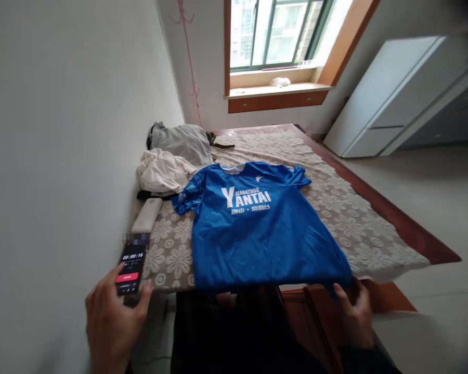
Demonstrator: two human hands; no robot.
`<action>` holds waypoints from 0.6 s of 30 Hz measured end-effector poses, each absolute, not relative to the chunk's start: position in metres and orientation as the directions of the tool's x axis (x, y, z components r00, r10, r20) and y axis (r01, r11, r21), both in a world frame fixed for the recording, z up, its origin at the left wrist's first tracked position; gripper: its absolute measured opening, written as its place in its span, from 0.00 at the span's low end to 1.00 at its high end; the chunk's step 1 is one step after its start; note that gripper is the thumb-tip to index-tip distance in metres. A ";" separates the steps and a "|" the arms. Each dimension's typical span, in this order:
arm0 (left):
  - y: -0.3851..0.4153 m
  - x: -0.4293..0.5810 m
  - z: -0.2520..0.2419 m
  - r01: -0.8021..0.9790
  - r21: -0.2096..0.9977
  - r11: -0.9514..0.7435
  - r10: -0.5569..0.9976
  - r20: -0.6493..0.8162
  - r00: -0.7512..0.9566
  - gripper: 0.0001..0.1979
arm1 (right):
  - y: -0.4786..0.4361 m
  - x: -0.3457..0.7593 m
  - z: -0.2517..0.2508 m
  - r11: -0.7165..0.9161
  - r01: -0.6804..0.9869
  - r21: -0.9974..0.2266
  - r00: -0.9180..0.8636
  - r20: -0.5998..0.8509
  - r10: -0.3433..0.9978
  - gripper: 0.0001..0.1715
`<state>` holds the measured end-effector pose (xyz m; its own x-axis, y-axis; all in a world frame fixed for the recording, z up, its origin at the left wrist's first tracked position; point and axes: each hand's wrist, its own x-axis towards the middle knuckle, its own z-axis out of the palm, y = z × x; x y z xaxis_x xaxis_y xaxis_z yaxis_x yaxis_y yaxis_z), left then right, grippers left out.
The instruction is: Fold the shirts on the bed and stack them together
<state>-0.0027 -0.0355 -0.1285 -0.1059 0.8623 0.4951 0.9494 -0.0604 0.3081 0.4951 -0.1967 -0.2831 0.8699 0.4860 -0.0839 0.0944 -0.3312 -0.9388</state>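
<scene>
A blue Yantai marathon T-shirt [257,228] lies spread flat, front up, on the flower-patterned bedspread [359,218]. The right hand [353,311] pinches the shirt's hem at its near right corner. The left hand [111,322], left of the shirt, grips a phone [130,267] showing a timer, thumb on the screen.
</scene>
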 end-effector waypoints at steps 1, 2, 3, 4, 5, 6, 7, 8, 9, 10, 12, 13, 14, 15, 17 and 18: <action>-0.024 -0.010 -0.125 0.964 0.251 -0.081 0.868 0.494 -0.056 0.37 | -0.196 0.496 -0.286 -0.372 0.086 -0.924 0.869 -0.114 0.482 0.56; -0.014 -0.017 -0.125 0.974 0.205 -0.093 0.879 0.477 -0.016 0.39 | -0.197 0.498 -0.289 -0.409 0.073 -0.910 0.877 -0.137 0.461 0.57; -0.006 -0.023 -0.128 0.981 0.168 -0.096 0.888 0.459 0.009 0.41 | -0.198 0.501 -0.293 -0.449 0.059 -0.891 0.886 -0.160 0.435 0.57; 0.000 -0.028 -0.132 0.986 0.139 -0.092 0.898 0.438 0.022 0.42 | -0.199 0.503 -0.298 -0.491 0.049 -0.870 0.891 -0.185 0.416 0.55; 0.004 -0.032 -0.137 0.990 0.117 -0.080 0.910 0.414 0.024 0.43 | -0.200 0.504 -0.303 -0.528 0.047 -0.848 0.888 -0.207 0.411 0.54; 0.008 -0.034 -0.142 0.993 0.103 -0.062 0.921 0.388 0.017 0.43 | -0.201 0.503 -0.308 -0.549 0.053 -0.834 0.877 -0.224 0.425 0.51; 0.011 -0.036 -0.146 0.995 0.091 -0.042 0.934 0.358 0.006 0.43 | -0.202 0.501 -0.312 -0.553 0.063 -0.831 0.858 -0.238 0.455 0.49; 0.015 -0.036 -0.150 0.996 0.081 -0.020 0.945 0.327 -0.007 0.43 | -0.202 0.497 -0.315 -0.547 0.073 -0.834 0.834 -0.249 0.492 0.46; 0.019 -0.035 -0.152 0.997 0.072 0.002 0.955 0.297 -0.023 0.42 | -0.202 0.492 -0.317 -0.533 0.078 -0.842 0.813 -0.256 0.523 0.45; 0.024 -0.034 -0.153 0.998 0.064 0.022 0.962 0.272 -0.039 0.42 | -0.201 0.488 -0.319 -0.518 0.077 -0.852 0.799 -0.258 0.544 0.43; 0.035 -0.031 -0.153 0.997 0.054 0.053 0.970 0.236 -0.064 0.40 | -0.199 0.480 -0.321 -0.508 0.071 -0.858 0.788 -0.264 0.556 0.41; 0.040 -0.029 -0.153 0.997 0.052 0.062 0.972 0.224 -0.072 0.39 | -0.198 0.477 -0.323 -0.512 0.071 -0.856 0.789 -0.266 0.554 0.40; 0.045 -0.028 -0.153 0.996 0.051 0.067 0.973 0.216 -0.076 0.38 | -0.198 0.475 -0.324 -0.514 0.072 -0.855 0.791 -0.265 0.551 0.39; 0.048 -0.027 -0.152 0.997 0.050 0.066 0.974 0.212 -0.075 0.38 | -0.198 0.474 -0.326 -0.511 0.073 -0.857 0.793 -0.260 0.550 0.38; 0.053 -0.025 -0.151 0.997 0.052 0.058 0.974 0.217 -0.068 0.37 | -0.200 0.472 -0.329 -0.488 0.069 -0.870 0.797 -0.246 0.551 0.36; 0.054 -0.024 -0.151 0.997 0.059 0.054 0.972 0.226 -0.066 0.36 | -0.201 0.471 -0.330 -0.470 0.063 -0.881 0.799 -0.237 0.552 0.35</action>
<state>-0.0240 0.0536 -0.1514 -0.0657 0.9719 0.2261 0.9968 0.0538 0.0585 0.4710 -0.2011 -0.3300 0.7994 0.5520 -0.2373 0.0629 -0.4697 -0.8806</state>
